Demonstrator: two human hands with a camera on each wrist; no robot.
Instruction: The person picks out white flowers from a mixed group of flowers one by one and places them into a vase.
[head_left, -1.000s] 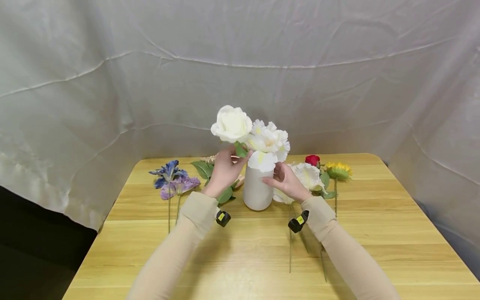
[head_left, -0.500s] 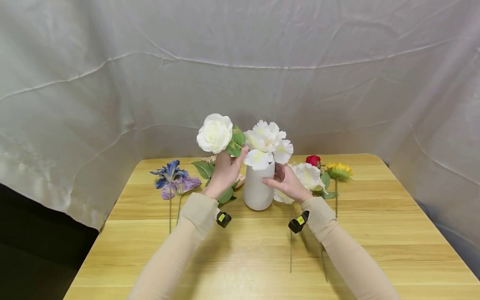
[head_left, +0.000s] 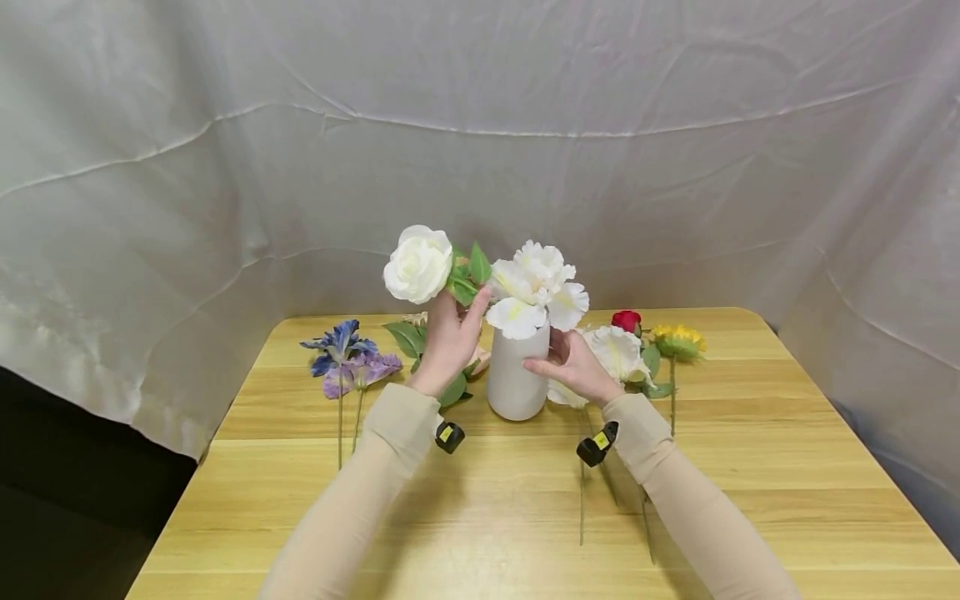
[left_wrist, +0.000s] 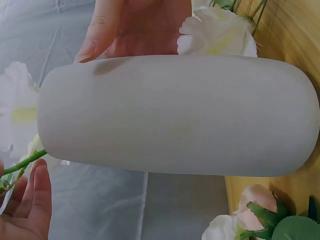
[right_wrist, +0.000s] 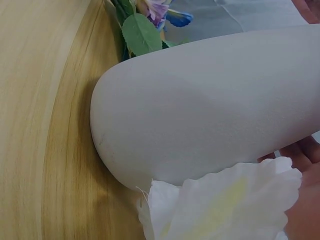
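Note:
A white vase [head_left: 517,375] stands upright on the table, and a ruffled white iris [head_left: 536,287] spreads over its mouth. My right hand [head_left: 573,365] grips the vase from the right, thumb at the front and fingers behind it. Left of the mouth, my left hand [head_left: 452,340] holds a white rose [head_left: 418,264] just below its leaves [head_left: 468,275], the bloom leaning left. In the left wrist view the rose's green stem [left_wrist: 24,164] runs into the vase mouth beside my left fingers [left_wrist: 41,192]. The lower stem is hidden inside the vase.
Blue and purple irises [head_left: 348,360] lie at the left. Pink-white roses with leaves [left_wrist: 262,205] lie behind my left wrist. To the right lie white irises [head_left: 617,354], a red rose [head_left: 626,321] and a yellow sunflower [head_left: 678,342]. A grey cloth [head_left: 480,192] hangs behind the table.
The white rose has tipped left and away from the iris, my left hand turning with it. The iris's petals have shifted slightly. My right hand has stayed on the vase.

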